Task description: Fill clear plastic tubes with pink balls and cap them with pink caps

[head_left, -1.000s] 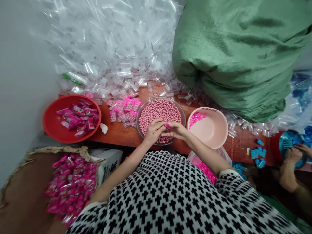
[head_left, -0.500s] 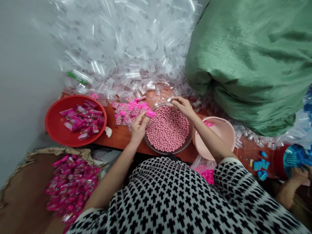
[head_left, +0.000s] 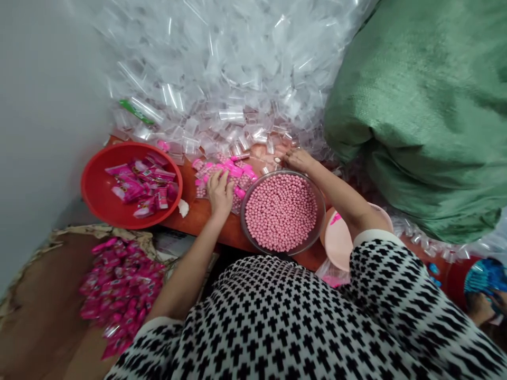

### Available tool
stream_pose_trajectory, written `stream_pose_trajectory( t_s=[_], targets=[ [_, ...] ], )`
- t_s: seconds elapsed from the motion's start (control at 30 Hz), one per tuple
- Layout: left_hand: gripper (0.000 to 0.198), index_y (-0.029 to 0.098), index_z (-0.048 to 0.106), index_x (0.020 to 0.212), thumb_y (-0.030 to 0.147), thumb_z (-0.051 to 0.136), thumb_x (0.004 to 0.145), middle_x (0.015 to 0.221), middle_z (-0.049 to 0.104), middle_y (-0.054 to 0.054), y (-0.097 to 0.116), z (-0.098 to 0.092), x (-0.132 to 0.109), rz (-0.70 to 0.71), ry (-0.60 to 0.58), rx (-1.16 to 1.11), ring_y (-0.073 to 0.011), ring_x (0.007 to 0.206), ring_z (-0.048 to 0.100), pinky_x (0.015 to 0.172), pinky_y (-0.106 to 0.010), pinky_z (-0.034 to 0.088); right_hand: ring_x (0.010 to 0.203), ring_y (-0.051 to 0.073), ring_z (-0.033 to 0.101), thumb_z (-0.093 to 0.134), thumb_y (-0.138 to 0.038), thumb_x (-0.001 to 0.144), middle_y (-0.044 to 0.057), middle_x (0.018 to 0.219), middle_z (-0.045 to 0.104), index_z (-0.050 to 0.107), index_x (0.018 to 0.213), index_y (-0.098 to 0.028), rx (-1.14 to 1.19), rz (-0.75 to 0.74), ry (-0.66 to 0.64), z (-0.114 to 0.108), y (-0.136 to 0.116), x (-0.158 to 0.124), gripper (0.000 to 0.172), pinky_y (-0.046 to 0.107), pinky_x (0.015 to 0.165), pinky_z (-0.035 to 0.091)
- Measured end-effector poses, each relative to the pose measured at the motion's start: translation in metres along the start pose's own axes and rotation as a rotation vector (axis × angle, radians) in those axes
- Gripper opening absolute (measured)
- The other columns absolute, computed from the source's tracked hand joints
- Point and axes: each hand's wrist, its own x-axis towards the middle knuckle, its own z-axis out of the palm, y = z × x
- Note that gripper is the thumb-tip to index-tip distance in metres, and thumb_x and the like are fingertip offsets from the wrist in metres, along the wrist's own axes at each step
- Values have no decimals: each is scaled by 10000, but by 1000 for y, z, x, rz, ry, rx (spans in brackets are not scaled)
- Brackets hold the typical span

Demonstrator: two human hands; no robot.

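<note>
A glass bowl (head_left: 253,240) full of small pink balls stands on the wooden table (head_left: 198,214) in front of me. My left hand (head_left: 221,193) lies with fingers stretched out on a small heap of filled pink-capped containers (head_left: 233,171) left of the bowl. Beyond the bowl's far rim my right hand (head_left: 300,159) reaches to the foot of a big pile of clear empty containers (head_left: 222,79). Its fingers are pinched on a small clear container (head_left: 278,159).
A red bowl (head_left: 93,198) holding pink packets sits at the table's left end. A pink basin (head_left: 339,240) is partly hidden under my right arm. A green sack (head_left: 428,105) fills the right. A carton with pink packets (head_left: 119,290) sits below left. Another person's hand (head_left: 480,312) works by blue pieces (head_left: 487,275).
My left hand carried a pink-capped container from over the bowl to the heap on the left and now rests flat there. My right hand moved from the bowl out to the clear pile.
</note>
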Motion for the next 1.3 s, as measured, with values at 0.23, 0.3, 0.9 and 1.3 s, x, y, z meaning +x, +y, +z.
stream_pose_trajectory(
  t_s=[0.23, 0.3, 0.9, 1.3],
  targets=[
    [390, 173, 607, 1236, 388, 444, 954, 1234, 644, -117, 57, -23, -38, 127, -110, -73, -226, 1206, 560, 1086, -411, 407, 890, 208, 580, 497, -420, 901, 103, 1032, 651, 622, 1068, -144, 517, 269, 510, -25, -20, -57, 345, 306, 779, 443],
    [367, 177, 624, 1215, 373, 466, 948, 1193, 672, -107, 71, -24, -53, 116, -127, -138, -218, 1150, 601, 1049, -390, 445, 818, 176, 572, 547, -461, 873, 43, 925, 645, 610, 1025, -166, 776, 216, 576, -34, -37, -90, 337, 293, 759, 451],
    [245, 156, 730, 970, 321, 620, 828, 855, 737, -59, 145, -7, -89, 19, -277, -494, -178, 762, 686, 772, -313, 559, 1178, 256, 502, 535, -331, 924, 106, 1256, 598, 587, 1236, -209, 554, -37, 487, -46, -150, -185, 339, 412, 1001, 418],
    [309, 168, 701, 1084, 283, 666, 799, 1056, 742, -77, 91, -9, -95, -136, -288, -418, -197, 916, 711, 863, -350, 567, 1012, 304, 527, 370, -103, 920, 249, 1009, 639, 693, 947, -58, 106, 194, 16, 25, -149, -134, 328, 379, 784, 444]
  ],
)
